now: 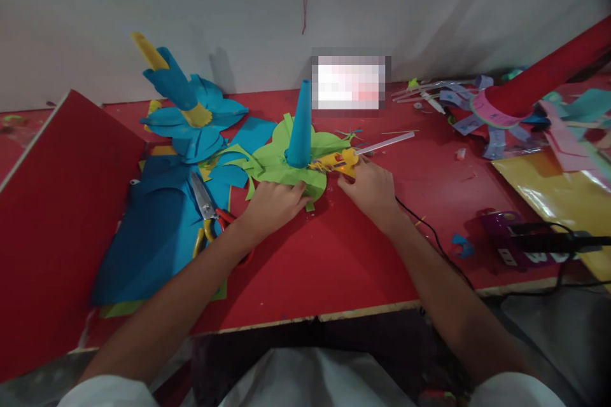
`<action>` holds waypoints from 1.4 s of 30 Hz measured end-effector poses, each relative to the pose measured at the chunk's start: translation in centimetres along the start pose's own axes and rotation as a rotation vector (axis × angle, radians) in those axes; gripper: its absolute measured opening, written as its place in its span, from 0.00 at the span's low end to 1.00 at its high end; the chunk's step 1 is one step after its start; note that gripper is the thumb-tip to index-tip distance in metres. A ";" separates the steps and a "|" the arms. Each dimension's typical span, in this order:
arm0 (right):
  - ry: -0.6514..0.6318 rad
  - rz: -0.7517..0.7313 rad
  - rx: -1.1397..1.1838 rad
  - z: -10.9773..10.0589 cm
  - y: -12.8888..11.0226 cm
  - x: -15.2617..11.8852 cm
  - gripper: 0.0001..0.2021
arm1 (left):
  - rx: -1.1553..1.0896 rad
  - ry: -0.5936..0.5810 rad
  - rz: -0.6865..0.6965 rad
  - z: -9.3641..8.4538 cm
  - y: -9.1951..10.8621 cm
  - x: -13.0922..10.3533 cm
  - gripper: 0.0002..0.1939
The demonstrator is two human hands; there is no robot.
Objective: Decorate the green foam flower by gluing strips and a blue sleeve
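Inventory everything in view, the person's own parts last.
green flower: 1, green, centre
cone: 1, blue, upright on green flower
glue gun: 1, yellow, right of cone
glue stick: 1, whitish, in glue gun
blue flower: 1, blue-yellow, back left
blue sheets: several, blue, left
scissors: 1, red-yellow handles, on blue sheets
panel: 1, red, far left
tube: 1, red, back right
strips: several, lilac, around tube
yellow sheet: 1, yellow, right
box: 1, purple, front right
cables: several, black, right
scraps: several, mixed, right
wall: 1, pale, back
table: 1, red, beneath
left hand: 1, bare, on green flower
right hand: 1, bare, holding glue gun
sleeves: 2, white, bottom corners
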State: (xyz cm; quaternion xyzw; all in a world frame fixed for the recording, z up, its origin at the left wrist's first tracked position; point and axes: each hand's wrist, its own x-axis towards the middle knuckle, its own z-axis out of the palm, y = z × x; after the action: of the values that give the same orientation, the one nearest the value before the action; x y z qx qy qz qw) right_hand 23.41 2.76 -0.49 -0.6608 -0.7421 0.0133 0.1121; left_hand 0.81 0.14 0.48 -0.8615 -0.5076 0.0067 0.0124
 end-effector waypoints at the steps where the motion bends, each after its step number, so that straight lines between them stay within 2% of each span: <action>1: -0.004 0.002 -0.004 0.0 0.0 0.0 0.20 | 0.005 -0.007 0.000 -0.1 0.0 0.0 0.21; 6: -0.032 -0.052 0.002 0.1 -0.1 0.0 0.19 | 0.037 -0.014 0.027 -0.3 0.0 0.0 0.20; 11: 0.015 -0.015 0.006 0.1 0.1 0.0 0.21 | 0.012 0.014 0.018 -0.2 0.0 0.0 0.20; 14: -0.012 -0.026 0.002 0.2 0.2 0.0 0.20 | 0.009 0.017 0.014 0.0 0.0 0.0 0.20; 17: -0.043 -0.055 0.003 0.5 0.0 0.0 0.24 | 0.001 0.024 0.015 0.1 -0.1 0.0 0.19; 20: -0.022 -0.054 0.009 0.6 0.1 0.1 0.27 | -0.013 0.032 0.020 0.1 -0.1 0.0 0.19; 23: 0.013 -0.036 0.006 0.5 0.4 0.1 0.27 | -0.028 0.026 0.017 0.0 -0.1 -0.1 0.19; 32: 0.008 -0.056 0.000 0.4 0.0 0.1 0.26 | -0.025 -0.017 0.000 -0.2 0.0 0.0 0.20; 37: 0.000 -0.024 -0.003 0.3 0.2 0.1 0.23 | -0.015 0.015 0.014 0.0 -0.1 -0.1 0.20; 42: -0.009 -0.055 0.030 0.6 0.1 0.1 0.26 | -0.009 0.029 0.020 0.1 -0.1 -0.1 0.20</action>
State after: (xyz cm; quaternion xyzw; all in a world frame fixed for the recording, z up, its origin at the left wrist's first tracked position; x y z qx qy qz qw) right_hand 23.44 2.92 -1.05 -0.6385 -0.7600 0.0243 0.1188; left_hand 0.67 0.16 0.41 -0.8665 -0.4989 -0.0080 0.0156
